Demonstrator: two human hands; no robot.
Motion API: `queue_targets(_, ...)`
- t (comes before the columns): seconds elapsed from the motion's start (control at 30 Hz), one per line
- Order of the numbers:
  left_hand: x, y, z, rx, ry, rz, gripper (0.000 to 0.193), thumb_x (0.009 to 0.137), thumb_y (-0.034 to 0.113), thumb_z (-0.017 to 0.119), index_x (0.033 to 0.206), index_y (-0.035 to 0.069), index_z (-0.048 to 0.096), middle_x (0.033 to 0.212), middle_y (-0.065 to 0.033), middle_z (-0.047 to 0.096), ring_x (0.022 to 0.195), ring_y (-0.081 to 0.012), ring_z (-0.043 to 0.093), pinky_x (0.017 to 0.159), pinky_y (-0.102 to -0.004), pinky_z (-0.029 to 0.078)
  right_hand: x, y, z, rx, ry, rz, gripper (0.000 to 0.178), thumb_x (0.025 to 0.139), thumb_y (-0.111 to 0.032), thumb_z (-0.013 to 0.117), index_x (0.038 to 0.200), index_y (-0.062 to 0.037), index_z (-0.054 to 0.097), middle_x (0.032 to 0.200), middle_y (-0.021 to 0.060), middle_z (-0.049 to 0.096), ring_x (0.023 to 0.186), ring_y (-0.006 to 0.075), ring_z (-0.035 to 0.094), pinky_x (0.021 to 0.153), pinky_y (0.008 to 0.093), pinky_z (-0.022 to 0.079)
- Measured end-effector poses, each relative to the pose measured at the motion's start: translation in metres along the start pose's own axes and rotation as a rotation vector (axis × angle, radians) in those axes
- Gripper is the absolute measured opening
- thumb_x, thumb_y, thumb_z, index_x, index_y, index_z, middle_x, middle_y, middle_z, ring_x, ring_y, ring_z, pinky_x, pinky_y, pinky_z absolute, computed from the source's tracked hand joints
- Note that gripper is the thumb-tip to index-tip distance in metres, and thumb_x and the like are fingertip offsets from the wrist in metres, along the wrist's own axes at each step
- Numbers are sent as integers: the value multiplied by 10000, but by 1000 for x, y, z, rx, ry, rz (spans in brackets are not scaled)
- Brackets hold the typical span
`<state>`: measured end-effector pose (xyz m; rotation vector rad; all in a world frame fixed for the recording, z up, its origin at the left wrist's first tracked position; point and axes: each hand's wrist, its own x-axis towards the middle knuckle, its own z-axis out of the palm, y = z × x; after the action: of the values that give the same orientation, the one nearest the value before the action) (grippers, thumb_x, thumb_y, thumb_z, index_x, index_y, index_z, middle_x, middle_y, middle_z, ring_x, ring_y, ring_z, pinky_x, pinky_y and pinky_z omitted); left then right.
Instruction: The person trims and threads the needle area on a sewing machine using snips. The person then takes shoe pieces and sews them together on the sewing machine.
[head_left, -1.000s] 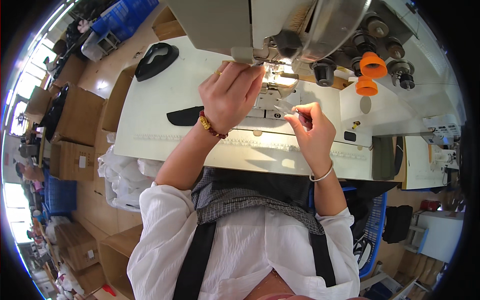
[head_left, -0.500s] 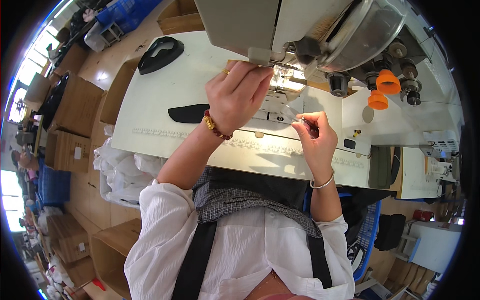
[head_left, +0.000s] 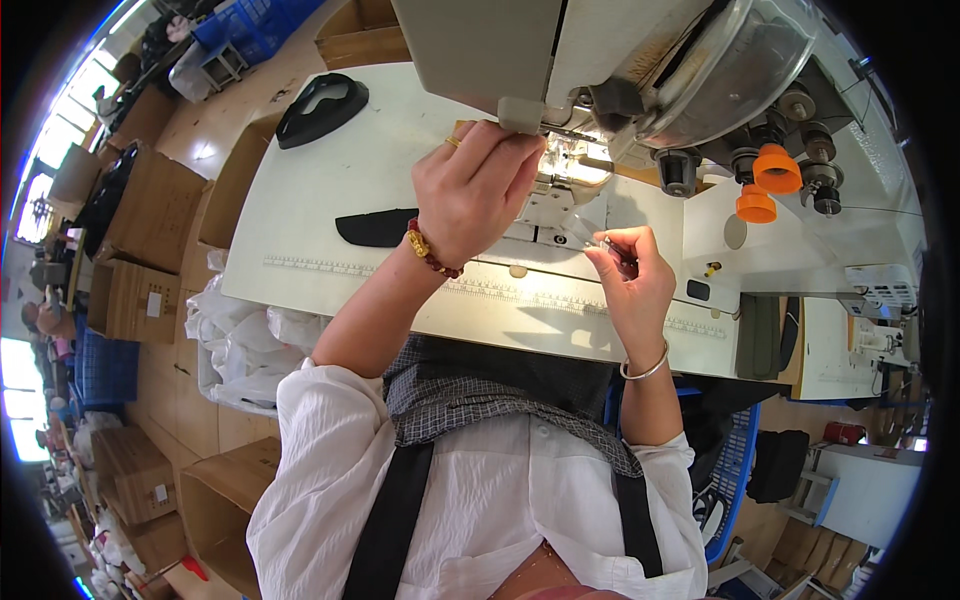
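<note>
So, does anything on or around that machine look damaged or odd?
One thing: a brownish stain on the sewing machine, beside its clear cover. It stands out against the pale casing; whether it's grease, rust or scorching, I can't tell.

Bright light glows beneath the sewing machine (head_left: 480,55), casting shadows on the table (head_left: 300,200). The windows (head_left: 22,385) blow out white, the floor (head_left: 203,152) shows glare, and edges curve into black.

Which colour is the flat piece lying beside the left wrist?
The flat piece is black, seen best in the head view.
</note>
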<state>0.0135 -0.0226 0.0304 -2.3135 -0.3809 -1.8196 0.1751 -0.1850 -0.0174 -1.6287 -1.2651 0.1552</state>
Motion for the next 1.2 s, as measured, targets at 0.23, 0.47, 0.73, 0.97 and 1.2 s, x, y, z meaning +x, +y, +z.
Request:
queue_targets(0.23,1,0,2,51,7,6,156,750,68,793,878,109,713,809,5,612,648,-166,604,525,-291,475,1,-4,-1,57,-13,-6,316,849,-278,828,927,-38,638,761,36,673,658,89,611,621,228,501)
queue_targets(0.47,1,5,9,112,82,5,135,757,85,806,852,105,712,796,5,613,645,-166,609,525,-297,473,8,-12,3,207,22,-89,299,865,-257,818,915,-46,613,777,6,672,621,45,499,589,202,448)
queue_targets(0.73,-2,11,19,114,131,-12,143,734,69,810,844,104,725,844,0,657,659,-173,624,539,-292,478,34,2,5,316,147,-82,160,988,-179,669,913,-43,629,626,-87,395,570,8,314,510,204,234)
queue_targets(0.97,-3,16,22,110,95,-71,187,710,14,819,857,88,731,839,-23,690,722,-201,679,592,-280,522,66,17,24,549,123,-8,162,1012,-116,596,868,-50,562,674,-88,373,608,4,289,534,212,229)
queue_targets(1.2,-2,14,25,126,111,-55,160,715,55,802,847,107,729,867,-3,661,722,-197,656,578,-295,506,76,19,32,449,210,16,198,989,-45,572,823,-49,462,715,-75,366,637,23,299,544,221,248)
